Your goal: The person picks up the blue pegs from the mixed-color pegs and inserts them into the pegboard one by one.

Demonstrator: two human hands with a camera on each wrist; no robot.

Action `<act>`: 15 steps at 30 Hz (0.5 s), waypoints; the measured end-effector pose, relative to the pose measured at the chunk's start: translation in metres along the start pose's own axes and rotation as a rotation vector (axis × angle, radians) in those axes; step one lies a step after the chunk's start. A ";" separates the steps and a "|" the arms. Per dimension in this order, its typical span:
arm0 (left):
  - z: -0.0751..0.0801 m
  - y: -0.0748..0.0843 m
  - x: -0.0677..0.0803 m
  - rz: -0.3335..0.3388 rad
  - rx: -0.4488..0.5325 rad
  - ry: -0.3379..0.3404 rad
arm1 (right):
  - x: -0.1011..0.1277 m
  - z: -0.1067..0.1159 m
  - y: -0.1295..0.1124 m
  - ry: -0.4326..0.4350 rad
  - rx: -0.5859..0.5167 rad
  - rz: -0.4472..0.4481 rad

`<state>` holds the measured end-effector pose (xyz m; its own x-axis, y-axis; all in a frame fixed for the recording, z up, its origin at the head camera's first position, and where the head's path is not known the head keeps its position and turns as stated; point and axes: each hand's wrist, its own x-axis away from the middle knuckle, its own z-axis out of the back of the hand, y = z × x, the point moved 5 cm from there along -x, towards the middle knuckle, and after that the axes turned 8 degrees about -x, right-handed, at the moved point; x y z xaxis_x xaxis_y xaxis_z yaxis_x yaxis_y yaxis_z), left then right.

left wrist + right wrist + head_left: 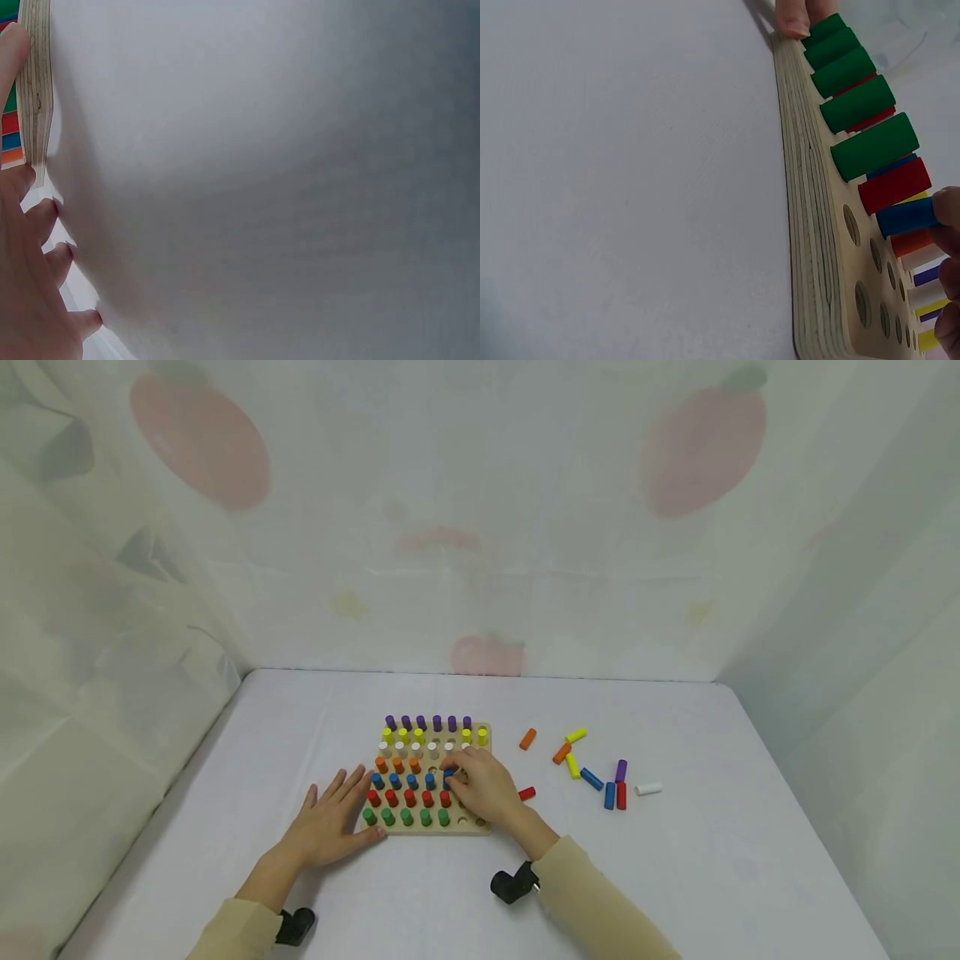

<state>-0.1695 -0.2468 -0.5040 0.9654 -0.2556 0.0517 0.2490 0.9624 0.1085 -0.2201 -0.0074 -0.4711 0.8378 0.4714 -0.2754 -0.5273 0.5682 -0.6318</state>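
The pale wooden rectangular pegboard (808,195) lies flat on the white cloth-covered table (675,885), well in from the table's far edge. Your left hand (326,827) is spread with straight fingers, thumb on the board's near edge by the left corner, index fingertip touching its left side. Your right hand (483,785) reaches over the board's right side, thumb and fingers pinching a blue cylindrical peg (906,217) upright at the end of the blue row; you cannot tell here whether its base is seated. Your two hands stand apart, the coloured rows between them. Along the near edge run five green cylindrical pegs (874,146), with bare holes to their right. Past the board's right edge, a loose red peg (527,793) lies near your right wrist and an orange peg (528,738) lies farther back. A white peg (648,789) is the rightmost loose one, and open cloth runs from it to the table's right edge. Plain cloth also stretches in front of the board, between your forearms.
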 end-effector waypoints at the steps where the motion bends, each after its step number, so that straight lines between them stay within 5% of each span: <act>1: 0.000 0.000 0.000 0.000 0.000 0.001 | 0.000 0.000 0.000 -0.002 -0.015 -0.006; 15: 0.001 0.000 0.001 0.001 0.008 0.008 | -0.002 0.000 0.003 -0.019 -0.081 -0.060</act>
<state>-0.1690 -0.2468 -0.5028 0.9661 -0.2543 0.0436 0.2479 0.9618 0.1161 -0.2233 -0.0066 -0.4729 0.8644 0.4514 -0.2216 -0.4623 0.5398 -0.7035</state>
